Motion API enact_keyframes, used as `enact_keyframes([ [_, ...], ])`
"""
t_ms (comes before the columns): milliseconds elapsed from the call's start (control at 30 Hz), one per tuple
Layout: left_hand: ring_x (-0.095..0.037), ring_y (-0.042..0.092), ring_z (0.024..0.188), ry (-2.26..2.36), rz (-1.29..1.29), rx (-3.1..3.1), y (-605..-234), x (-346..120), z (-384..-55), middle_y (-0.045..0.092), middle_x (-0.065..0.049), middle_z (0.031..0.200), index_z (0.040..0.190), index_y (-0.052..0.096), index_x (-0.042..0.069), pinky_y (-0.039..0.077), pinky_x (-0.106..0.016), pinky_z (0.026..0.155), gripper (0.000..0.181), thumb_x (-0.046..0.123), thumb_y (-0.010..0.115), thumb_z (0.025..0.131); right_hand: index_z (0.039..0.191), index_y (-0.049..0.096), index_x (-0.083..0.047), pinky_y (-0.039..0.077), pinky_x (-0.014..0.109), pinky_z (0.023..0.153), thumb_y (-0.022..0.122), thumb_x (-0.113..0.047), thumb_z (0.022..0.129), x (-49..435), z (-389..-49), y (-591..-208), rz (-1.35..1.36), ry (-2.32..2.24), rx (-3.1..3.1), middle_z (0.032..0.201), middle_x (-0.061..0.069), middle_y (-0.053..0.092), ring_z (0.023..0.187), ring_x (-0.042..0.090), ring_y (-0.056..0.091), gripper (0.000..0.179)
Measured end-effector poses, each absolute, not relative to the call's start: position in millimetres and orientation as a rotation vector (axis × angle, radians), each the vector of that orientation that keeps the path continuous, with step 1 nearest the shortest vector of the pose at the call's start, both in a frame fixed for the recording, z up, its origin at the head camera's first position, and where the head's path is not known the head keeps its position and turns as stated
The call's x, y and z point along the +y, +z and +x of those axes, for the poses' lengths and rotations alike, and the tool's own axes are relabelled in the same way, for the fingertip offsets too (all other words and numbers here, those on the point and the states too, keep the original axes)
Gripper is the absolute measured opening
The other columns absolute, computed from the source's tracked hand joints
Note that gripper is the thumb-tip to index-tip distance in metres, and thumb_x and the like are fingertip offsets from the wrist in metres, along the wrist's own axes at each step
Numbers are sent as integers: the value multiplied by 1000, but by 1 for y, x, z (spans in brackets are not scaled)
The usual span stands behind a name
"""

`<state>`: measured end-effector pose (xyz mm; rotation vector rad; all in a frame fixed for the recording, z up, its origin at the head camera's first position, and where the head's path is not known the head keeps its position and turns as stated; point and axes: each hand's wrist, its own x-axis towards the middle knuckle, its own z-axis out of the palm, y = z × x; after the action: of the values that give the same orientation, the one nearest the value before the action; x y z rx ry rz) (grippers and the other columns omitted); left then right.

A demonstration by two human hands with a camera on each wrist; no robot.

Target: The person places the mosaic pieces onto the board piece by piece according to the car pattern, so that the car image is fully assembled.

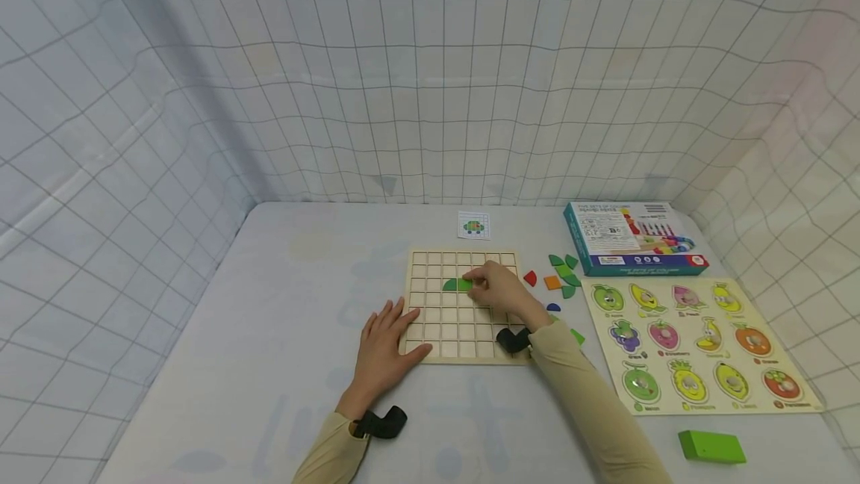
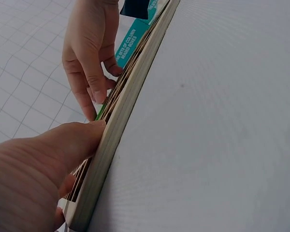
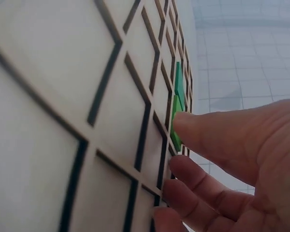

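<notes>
A wooden grid board [image 1: 440, 350] lies flat on the table. In its cells sit a dark green quarter-round tile [image 1: 450, 285] and, beside it, a lighter green square tile [image 1: 464, 285]. My right hand [image 1: 500, 288] pinches the square tile at its right side; in the right wrist view the thumb lies against this green tile [image 3: 176, 126]. The left hand [image 1: 384, 346] rests on the board's left edge with fingers spread and thumb at the front corner. In the left wrist view its thumb [image 2: 82, 135] presses on the wooden rim [image 2: 117, 126].
Behind the board lies a small pattern card [image 1: 473, 225]. Loose tiles, including an orange square [image 1: 552, 282] and a red quarter-round [image 1: 530, 278], lie to its right. Farther right are a boxed set [image 1: 638, 239], a fruit puzzle board [image 1: 661, 286] and a green block [image 1: 712, 447].
</notes>
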<state>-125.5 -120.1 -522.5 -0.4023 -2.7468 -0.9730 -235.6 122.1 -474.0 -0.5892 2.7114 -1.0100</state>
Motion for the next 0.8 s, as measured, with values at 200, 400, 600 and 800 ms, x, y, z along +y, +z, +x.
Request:
enact_keyframes([
  [200,-32,23,139,-976,-406,-2740,-524,-121,-126,37,-15,147,137,54,13,12,-53,109,65,45,70,83,119,66,-4,43,30,69,64,-10,88,128,-235,-475,-720,-955,2703,93,0,57,79,16,49,31],
  [400,-32,23,139,-986,-416,-2732,-522,-120,-125,37,-15,147,136,54,12,12,-53,109,65,45,70,83,114,68,-3,48,33,74,64,-14,91,142,-229,-472,-813,-1057,2654,99,3,63,85,17,56,25],
  [600,-32,23,139,-981,-428,-2726,-522,-121,-125,36,-15,147,137,53,13,12,-52,110,65,45,69,83,116,67,-4,50,37,74,62,-18,94,167,-227,-464,-755,-1129,2690,109,7,64,90,20,59,26],
  [800,-31,22,139,-974,-420,-2738,-523,-122,-124,35,-13,148,138,52,13,12,-52,110,65,45,69,83,107,70,-3,50,36,65,63,-18,93,193,-233,-456,-558,-1040,2857,98,8,66,80,21,60,21],
])
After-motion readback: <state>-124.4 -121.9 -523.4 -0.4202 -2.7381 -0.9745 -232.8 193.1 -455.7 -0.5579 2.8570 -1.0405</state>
